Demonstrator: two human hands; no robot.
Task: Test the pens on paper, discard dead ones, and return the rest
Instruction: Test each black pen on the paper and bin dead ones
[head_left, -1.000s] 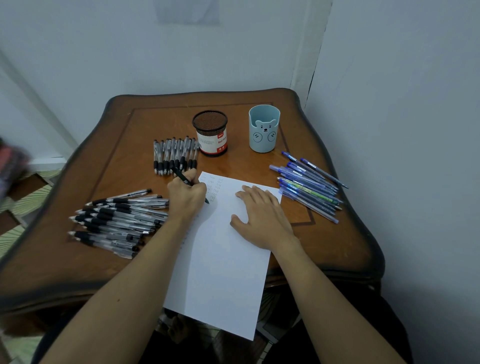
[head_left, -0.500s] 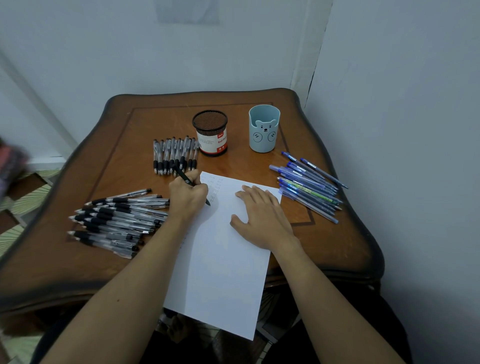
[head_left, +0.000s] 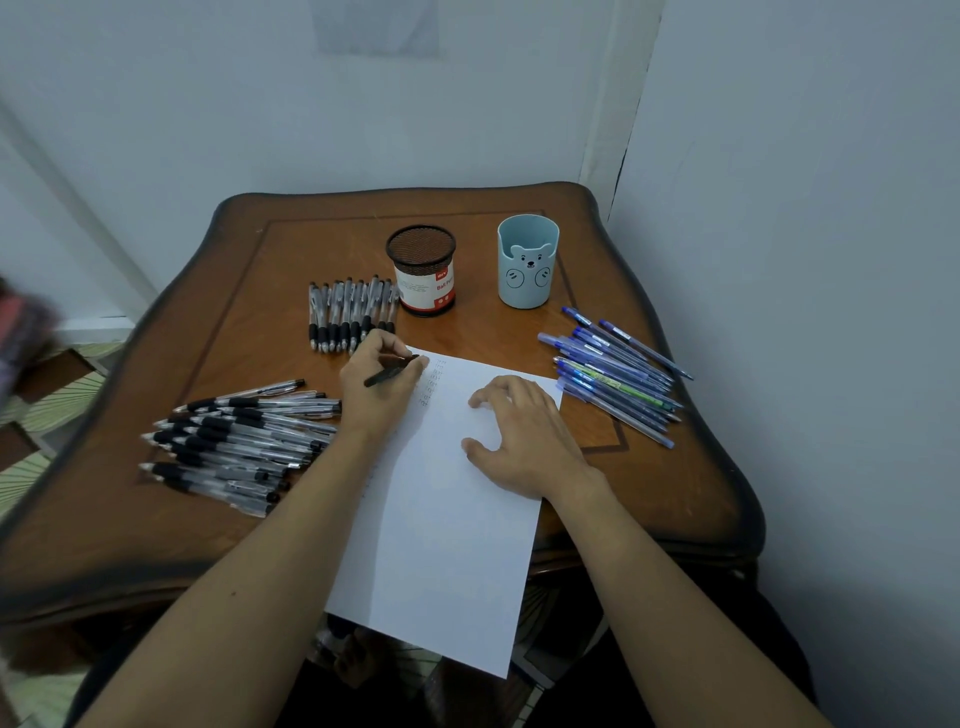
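A heap of black pens (head_left: 239, 436), too overlapped to count, lies left on the surface (head_left: 260, 270). The left grip (head_left: 376, 387) pinches one dark pen (head_left: 389, 371) over the single sheet (head_left: 441, 519)'s far corner; the right grip (head_left: 524, 436), fingers spread, presses that sheet. Two holders stand behind: mesh cup (head_left: 422, 270), blue cup (head_left: 527, 262).

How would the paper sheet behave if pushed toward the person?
Likely floppy and light: the paper is one thin sheet. Its near end overhangs the table, so it might slide off. The right hand resting on it probably pins it.
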